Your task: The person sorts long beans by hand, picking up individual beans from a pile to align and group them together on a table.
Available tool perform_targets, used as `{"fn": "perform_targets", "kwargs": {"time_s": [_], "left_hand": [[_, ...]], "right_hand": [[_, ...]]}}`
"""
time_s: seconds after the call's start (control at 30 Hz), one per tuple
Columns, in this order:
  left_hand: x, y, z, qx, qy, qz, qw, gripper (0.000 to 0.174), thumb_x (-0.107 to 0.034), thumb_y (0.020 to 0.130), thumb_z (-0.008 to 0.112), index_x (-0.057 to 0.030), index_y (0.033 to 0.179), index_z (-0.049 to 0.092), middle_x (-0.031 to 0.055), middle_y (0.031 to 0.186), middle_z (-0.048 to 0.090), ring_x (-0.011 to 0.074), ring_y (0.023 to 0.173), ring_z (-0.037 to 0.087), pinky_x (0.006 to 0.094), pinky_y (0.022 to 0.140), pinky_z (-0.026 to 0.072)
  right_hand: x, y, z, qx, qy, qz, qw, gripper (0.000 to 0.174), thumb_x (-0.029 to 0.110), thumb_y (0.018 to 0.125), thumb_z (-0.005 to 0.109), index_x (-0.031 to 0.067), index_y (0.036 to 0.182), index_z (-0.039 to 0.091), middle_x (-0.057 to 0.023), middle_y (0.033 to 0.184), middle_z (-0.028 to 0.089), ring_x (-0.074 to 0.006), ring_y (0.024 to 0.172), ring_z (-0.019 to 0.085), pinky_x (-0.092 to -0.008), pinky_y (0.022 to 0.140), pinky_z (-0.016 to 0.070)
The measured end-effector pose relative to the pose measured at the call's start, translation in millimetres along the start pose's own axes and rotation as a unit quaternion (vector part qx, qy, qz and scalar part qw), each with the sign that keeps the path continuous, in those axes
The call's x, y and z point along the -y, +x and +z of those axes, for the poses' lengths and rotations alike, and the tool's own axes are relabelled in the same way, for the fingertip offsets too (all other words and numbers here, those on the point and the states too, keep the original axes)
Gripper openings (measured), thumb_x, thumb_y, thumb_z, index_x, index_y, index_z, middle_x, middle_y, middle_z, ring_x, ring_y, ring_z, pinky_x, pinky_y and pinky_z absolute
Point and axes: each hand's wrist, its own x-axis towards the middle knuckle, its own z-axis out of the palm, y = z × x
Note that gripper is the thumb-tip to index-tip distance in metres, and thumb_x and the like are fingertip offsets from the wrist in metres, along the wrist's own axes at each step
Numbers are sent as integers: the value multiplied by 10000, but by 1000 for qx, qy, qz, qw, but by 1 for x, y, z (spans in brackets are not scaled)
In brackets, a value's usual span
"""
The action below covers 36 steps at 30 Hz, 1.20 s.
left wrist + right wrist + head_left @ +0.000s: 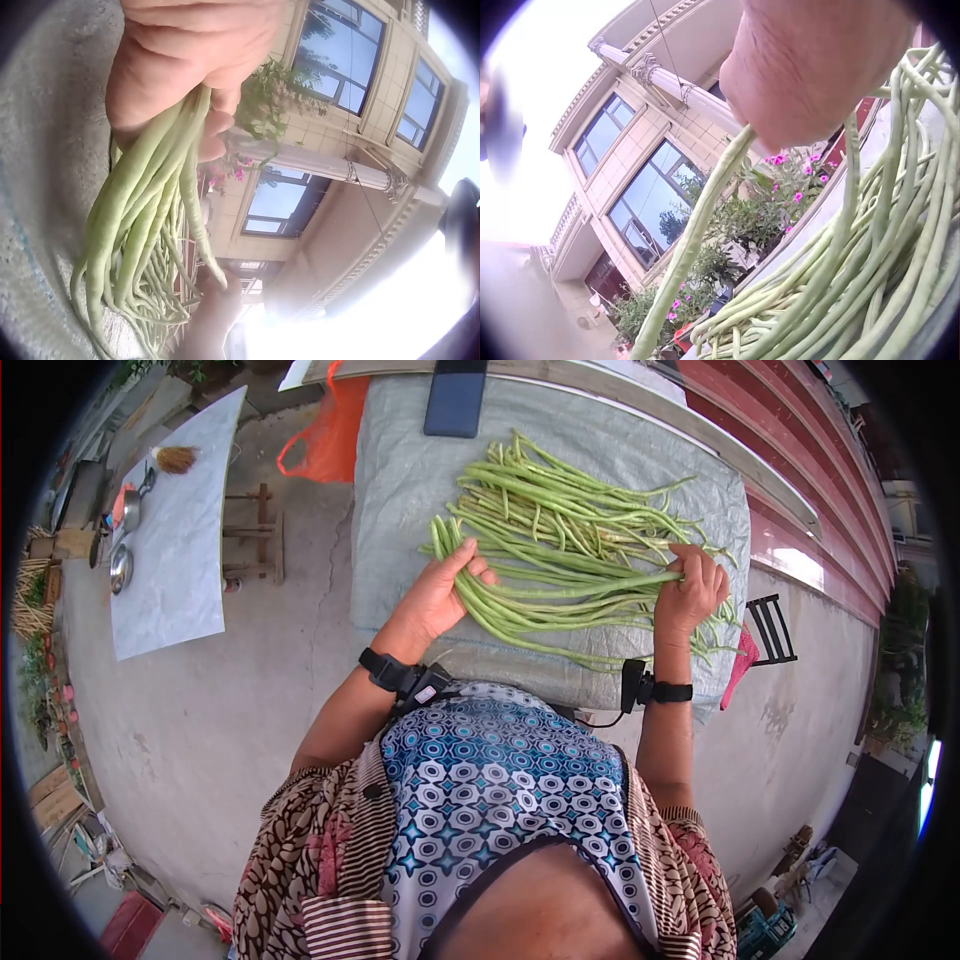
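Note:
Long green yardlong beans point(560, 505) lie in a loose pile on a table covered with a grey-green woven sheet point(400, 490). My left hand point(447, 588) grips a bunch of them near one end, and their lengths sweep to the right across the sheet. In the left wrist view the bunch point(142, 210) hangs from under the curled fingers. My right hand point(690, 592) pinches a bean at the right side of the pile. One bean point(697, 225) stretches taut from that hand in the right wrist view.
A dark phone point(456, 400) lies at the table's far edge, beside an orange plastic bag point(335, 430). To the left stands a white-topped table point(175, 550) with a small brush point(175, 458) and metal bowls point(121, 568). A black folding stool point(772, 630) is at the right. Red steps point(800, 490) rise beyond.

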Motion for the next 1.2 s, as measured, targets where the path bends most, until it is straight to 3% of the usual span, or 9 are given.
{"fn": "perform_targets", "kwargs": {"time_s": [0.13, 0.27, 0.33, 0.43, 0.53, 0.57, 0.73, 0.87, 1.2], "left_hand": [[-1, -2, -3, -1, -12, -1, 1000, 172, -288, 974, 577, -154, 872, 539, -48, 692, 500, 158, 788, 538, 361, 849, 485], [-2, -4, 2, -4, 14, -16, 1000, 157, -270, 970, 585, -156, 868, 548, -47, 693, 511, 158, 765, 536, 368, 849, 484], [1, -3, -8, -3, -8, -6, 1000, 138, -249, 944, 626, -131, 921, 557, -28, 708, 529, 165, 752, 564, 372, 802, 511], [0, -5, -15, -26, -4, 2, 1000, 132, -239, 946, 623, -124, 901, 575, -15, 730, 557, 175, 779, 582, 373, 831, 515], [-1, -4, -21, -48, 12, 2, 999, 137, -232, 948, 618, -106, 898, 599, 13, 786, 608, 201, 854, 613, 384, 854, 527], [-1, -2, -22, -53, 17, 2, 998, 138, -228, 945, 621, -96, 908, 608, 26, 811, 630, 212, 884, 628, 389, 853, 535], [-1, -7, -12, -110, 18, 21, 994, 289, -212, 919, 652, -9, 1103, 558, 125, 1010, 654, 271, 991, 641, 414, 848, 548], [-2, -8, -7, -117, 19, 17, 993, 286, -201, 926, 642, -23, 1123, 536, 144, 1123, 645, 254, 1065, 617, 411, 897, 536], [1, -13, -10, -97, 20, 31, 995, 370, -199, 935, 625, -2, 1223, 501, 160, 1201, 617, 237, 1069, 603, 395, 920, 515]], "right_hand": [[-35, 24, -13, -116, -49, 74, 989, 176, 93, 758, 709, 175, 909, 674, 20, 991, 672, -187, 923, 606, -357, 893, 381], [-62, 36, -43, -204, -138, 52, 968, 187, 100, 772, 714, 192, 932, 687, 38, 1003, 676, -181, 939, 608, -362, 873, 388], [-84, 28, -59, -225, -104, 142, 958, 216, 97, 770, 707, 195, 961, 682, 41, 1042, 670, -187, 972, 603, -383, 896, 381], [-106, 12, -78, -151, -259, 198, 933, 287, 39, 773, 654, 186, 1018, 677, -4, 1093, 662, -206, 1013, 599, -378, 895, 408], [-130, -30, -68, 159, -257, 126, 945, 333, -9, 783, 598, 150, 1066, 668, -67, 1130, 643, -252, 1046, 588, -375, 878, 445], [-131, -40, -58, 167, -160, 133, 964, 314, -7, 803, 586, 129, 1075, 665, -89, 1138, 633, -275, 1052, 582, -381, 877, 453], [11, -18, -31, 216, 156, 62, 962, 267, 47, 805, 648, 89, 1069, 653, -102, 1086, 630, -311, 1007, 571, -403, 876, 451], [95, -21, 3, 252, 206, -96, 941, 292, 144, 757, 714, 139, 1045, 667, -37, 1029, 638, -266, 992, 562, -401, 882, 428], [114, -25, 27, 223, 239, -19, 945, 234, 125, 788, 701, 125, 1019, 665, -61, 911, 627, -263, 859, 606, -376, 764, 471]]}}
